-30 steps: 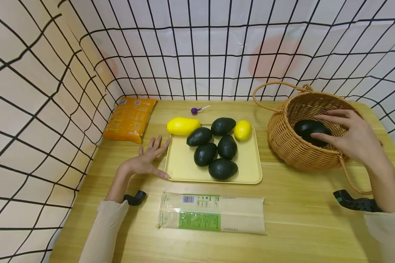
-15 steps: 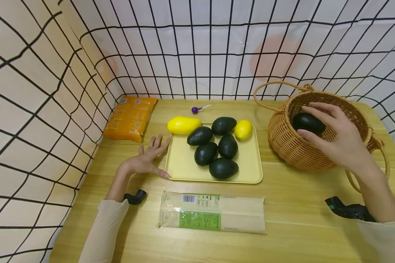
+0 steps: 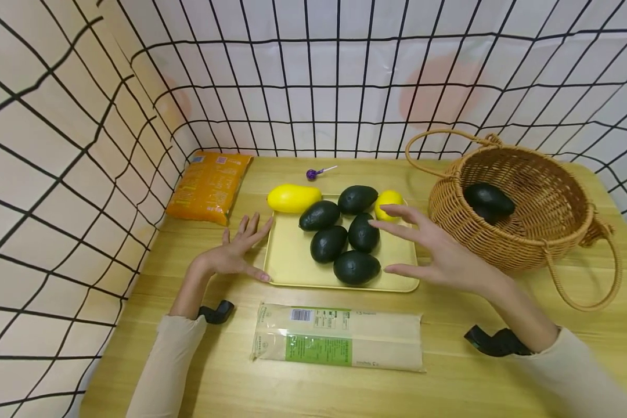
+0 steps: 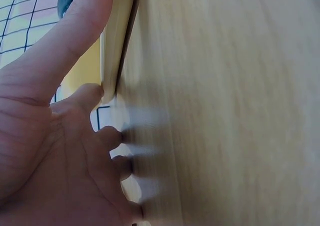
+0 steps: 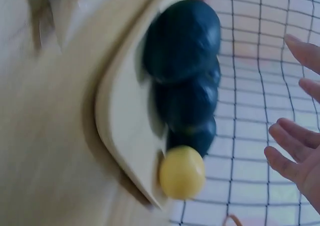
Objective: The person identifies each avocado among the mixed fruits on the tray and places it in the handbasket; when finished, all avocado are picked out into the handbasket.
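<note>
Several dark avocados (image 3: 356, 267) lie on a pale yellow tray (image 3: 292, 267), together with a lemon (image 3: 385, 200) at its back right corner. A long yellow fruit (image 3: 292, 198) rests across the back left corner. My left hand (image 3: 229, 256) spreads its fingers along the tray's left side, thumb at the front corner. Over the tray's right side, my right hand (image 3: 446, 251) is held with fingers apart and nothing between them; its fingertips overlap the lemon and one avocado in the head view. In the right wrist view the avocados (image 5: 182, 40) stand apart from that hand.
A wicker basket (image 3: 465, 226) at the right holds dark avocados (image 3: 493, 197). A long clear noodle-like packet (image 3: 339, 337) lies in front of the tray. An orange bag (image 3: 209, 186) and a purple lollipop (image 3: 312, 174) lie farther back. Black wire grid (image 3: 324, 87) bounds the table.
My right hand has let go of an avocado inside the basket and moved left over the tray, fingers spread. The left hand stays at the tray's left edge.
</note>
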`<state>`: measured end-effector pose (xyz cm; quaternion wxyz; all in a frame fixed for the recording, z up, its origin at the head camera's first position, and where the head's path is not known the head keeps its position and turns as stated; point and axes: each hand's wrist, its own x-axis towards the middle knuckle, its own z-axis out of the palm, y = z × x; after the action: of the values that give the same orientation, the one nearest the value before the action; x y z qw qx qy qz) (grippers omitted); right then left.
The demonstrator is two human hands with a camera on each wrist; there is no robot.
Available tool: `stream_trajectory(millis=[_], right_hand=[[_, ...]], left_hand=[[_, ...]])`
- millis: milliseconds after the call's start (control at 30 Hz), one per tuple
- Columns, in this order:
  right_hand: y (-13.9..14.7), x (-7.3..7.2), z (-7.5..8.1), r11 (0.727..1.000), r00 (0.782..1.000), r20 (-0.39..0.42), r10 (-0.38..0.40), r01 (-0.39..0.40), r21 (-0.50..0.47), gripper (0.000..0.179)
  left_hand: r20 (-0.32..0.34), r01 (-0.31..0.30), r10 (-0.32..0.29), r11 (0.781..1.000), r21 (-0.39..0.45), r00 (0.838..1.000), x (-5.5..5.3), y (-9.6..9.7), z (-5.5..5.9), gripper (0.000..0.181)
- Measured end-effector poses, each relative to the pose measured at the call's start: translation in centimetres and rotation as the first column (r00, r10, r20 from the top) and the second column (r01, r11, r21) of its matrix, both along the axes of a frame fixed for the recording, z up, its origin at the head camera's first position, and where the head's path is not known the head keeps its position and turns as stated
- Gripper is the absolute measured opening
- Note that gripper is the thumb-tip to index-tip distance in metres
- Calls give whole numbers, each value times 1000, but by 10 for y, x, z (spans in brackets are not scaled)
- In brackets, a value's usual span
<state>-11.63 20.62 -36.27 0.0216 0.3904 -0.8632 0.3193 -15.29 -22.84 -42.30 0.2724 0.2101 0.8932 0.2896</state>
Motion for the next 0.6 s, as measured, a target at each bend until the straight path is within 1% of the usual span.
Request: stream_trajectory(millis=[167,333,467,600], right_hand=[[-18,0,-14,994,993,49,106,-106,-1,71],[-30,1,-25,983,981,65,182,-183,8,63],[-35,1,-31,975,974,74,215,-219,41,62],[-39,1,-34,968,970,76,233,-239,76,62]], left_hand=[[-2,1,-1,1000,-3,1000,0,1,0,127],[-12,7,-7,1000,-3,1000,1,1,0,126],[-16,8,-8,1000,-7,1000,1,1,1,127],[-14,8,-8,1000,-9,1000,2,0,1,127]])
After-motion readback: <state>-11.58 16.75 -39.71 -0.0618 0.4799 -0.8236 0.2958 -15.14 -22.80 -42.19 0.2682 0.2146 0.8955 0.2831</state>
